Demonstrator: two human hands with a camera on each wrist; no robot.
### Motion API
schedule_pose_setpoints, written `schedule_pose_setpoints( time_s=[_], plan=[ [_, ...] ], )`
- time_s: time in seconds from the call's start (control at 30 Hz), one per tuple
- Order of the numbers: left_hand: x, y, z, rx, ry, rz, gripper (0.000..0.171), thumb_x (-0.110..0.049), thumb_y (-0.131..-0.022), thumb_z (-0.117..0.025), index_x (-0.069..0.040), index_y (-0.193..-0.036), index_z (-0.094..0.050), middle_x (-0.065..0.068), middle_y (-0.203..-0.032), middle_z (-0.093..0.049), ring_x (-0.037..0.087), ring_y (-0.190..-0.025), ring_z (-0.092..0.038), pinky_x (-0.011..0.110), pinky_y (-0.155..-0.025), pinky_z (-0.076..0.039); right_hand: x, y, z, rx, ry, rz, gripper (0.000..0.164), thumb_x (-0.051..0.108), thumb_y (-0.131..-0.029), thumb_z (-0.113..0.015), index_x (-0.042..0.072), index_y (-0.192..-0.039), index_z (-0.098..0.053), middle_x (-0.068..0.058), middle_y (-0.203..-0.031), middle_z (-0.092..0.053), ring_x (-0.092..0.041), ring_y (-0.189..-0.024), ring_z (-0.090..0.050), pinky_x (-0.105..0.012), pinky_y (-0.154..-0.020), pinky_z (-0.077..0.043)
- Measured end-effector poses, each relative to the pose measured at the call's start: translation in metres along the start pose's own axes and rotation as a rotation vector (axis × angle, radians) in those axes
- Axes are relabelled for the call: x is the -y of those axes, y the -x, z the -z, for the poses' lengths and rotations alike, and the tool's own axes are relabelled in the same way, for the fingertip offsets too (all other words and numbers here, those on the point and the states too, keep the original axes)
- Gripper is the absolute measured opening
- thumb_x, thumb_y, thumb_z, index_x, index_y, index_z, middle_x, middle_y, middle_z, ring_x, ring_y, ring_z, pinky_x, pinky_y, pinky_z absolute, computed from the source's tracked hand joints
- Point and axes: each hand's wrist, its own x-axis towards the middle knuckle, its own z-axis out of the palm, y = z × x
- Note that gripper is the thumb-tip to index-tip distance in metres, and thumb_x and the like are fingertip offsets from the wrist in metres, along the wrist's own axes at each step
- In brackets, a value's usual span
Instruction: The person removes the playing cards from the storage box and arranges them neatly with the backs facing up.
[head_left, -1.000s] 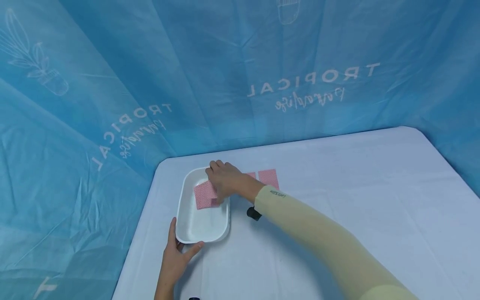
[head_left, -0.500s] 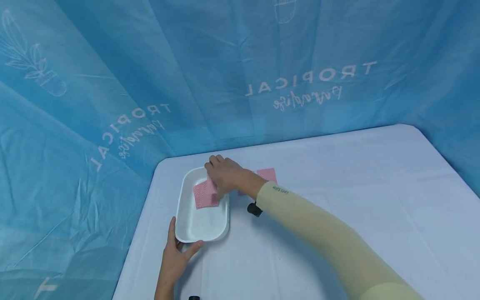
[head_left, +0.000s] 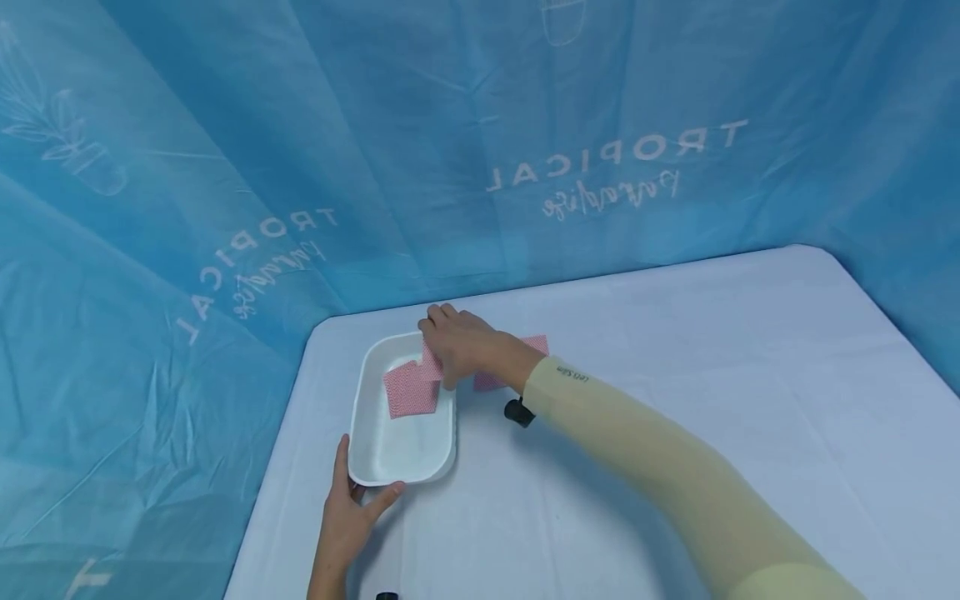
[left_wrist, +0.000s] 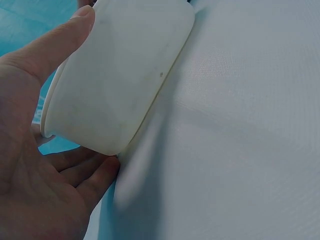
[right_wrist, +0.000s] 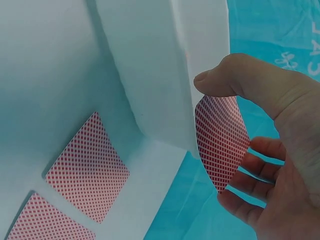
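A white tray (head_left: 405,454) with a raised rim stands on the table's left side. My left hand (head_left: 348,521) holds its near left corner, thumb on one side and fingers on the other; the left wrist view shows the thumb against the tray wall (left_wrist: 115,75). Inside lies a red-and-white patterned card (head_left: 411,392). Over the tray's far right rim, my right hand (head_left: 465,343) holds a similar card (right_wrist: 220,137) between thumb and fingers. That card bends slightly, and its lower part overlaps the one in the tray in the head view.
Right of the tray lie two more patterned cards (right_wrist: 90,170) on the white tablecloth (head_left: 675,350), partly hidden by the right forearm in the head view. Blue printed curtains (head_left: 420,183) hang behind and to the left. A dark wrist camera (head_left: 519,412) sticks out under the right wrist.
My right hand has shifted slightly away and to the right, with its card rising toward the tray's far right rim. More of the card in the tray shows. My left hand stays put.
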Motion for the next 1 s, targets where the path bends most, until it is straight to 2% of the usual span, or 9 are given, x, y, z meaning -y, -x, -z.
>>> schedule_pose_setpoints(
  time_s=[0.27, 0.53, 0.87, 1.0],
  plan=[
    [-0.001, 0.0, 0.001, 0.004, 0.007, -0.003, 0.122, -0.047, -0.071, -0.083, -0.026, -0.155, 0.002, 0.015, -0.155, -0.022, 0.036, -0.138, -0.029, 0.048, -0.108, -0.035, -0.012, 0.008, 0.003, 0.006, 0.018, 0.004, 0.09, 0.044, -0.067, -0.083, 0.007, -0.137, -0.04, -0.004, -0.116, -0.039, -0.019, -0.106, -0.035, -0.031, -0.083, -0.044],
    [0.001, 0.0, 0.001, 0.001, 0.022, -0.014, 0.12, -0.044, -0.072, -0.084, -0.025, -0.155, 0.001, 0.014, -0.154, -0.023, 0.035, -0.138, -0.029, 0.048, -0.107, -0.036, -0.024, 0.015, -0.002, 0.039, 0.022, -0.008, 0.078, 0.04, -0.066, -0.082, 0.011, -0.128, -0.045, 0.0, -0.109, -0.039, -0.016, -0.099, -0.035, -0.027, -0.078, -0.043],
    [0.004, -0.001, 0.001, -0.008, 0.015, -0.036, 0.121, -0.045, -0.07, -0.084, -0.023, -0.156, -0.001, 0.015, -0.153, -0.025, 0.037, -0.137, -0.03, 0.048, -0.107, -0.036, -0.039, 0.022, -0.012, 0.067, 0.054, -0.041, 0.093, 0.049, -0.064, -0.083, 0.008, -0.136, -0.04, -0.002, -0.116, -0.039, -0.017, -0.104, -0.036, -0.028, -0.083, -0.044],
    [0.004, -0.001, 0.0, -0.01, 0.018, -0.032, 0.121, -0.046, -0.07, -0.084, -0.024, -0.156, -0.001, 0.014, -0.153, -0.026, 0.036, -0.137, -0.031, 0.049, -0.107, -0.036, -0.043, 0.026, -0.013, 0.077, 0.062, -0.045, 0.089, 0.048, -0.066, -0.082, 0.008, -0.135, -0.041, -0.002, -0.115, -0.04, -0.017, -0.103, -0.036, -0.029, -0.082, -0.044]
  ],
)
